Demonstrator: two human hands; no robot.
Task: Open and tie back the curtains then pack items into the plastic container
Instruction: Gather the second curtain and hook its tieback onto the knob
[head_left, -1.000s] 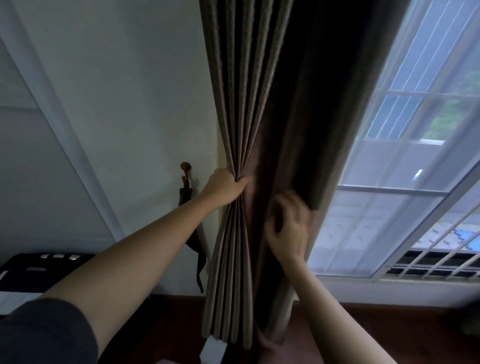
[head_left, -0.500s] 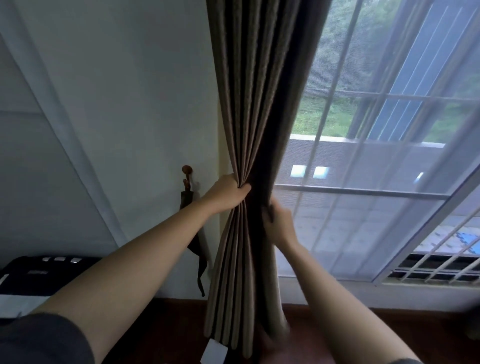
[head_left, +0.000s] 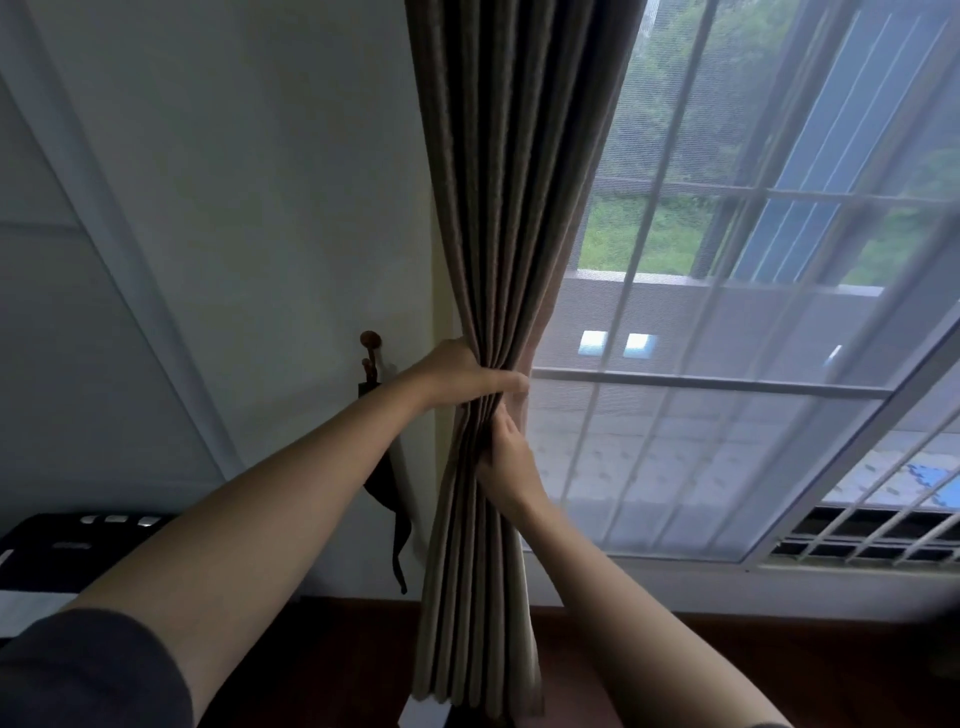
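The right hand (head_left: 506, 465) has pushed the curtain (head_left: 498, 182) into a tight bundle.

The room is dim, and daylight comes only from the window (head_left: 675, 338) on the right. The wall (head_left: 260, 156) looks flat and grey. The curtain (head_left: 509, 208) folds are dark. Straight lines bend near the edges, and the lower right corner is blurred.

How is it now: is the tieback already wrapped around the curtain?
No, the tieback hangs from the hook on the wall, beside the curtain, not around it.
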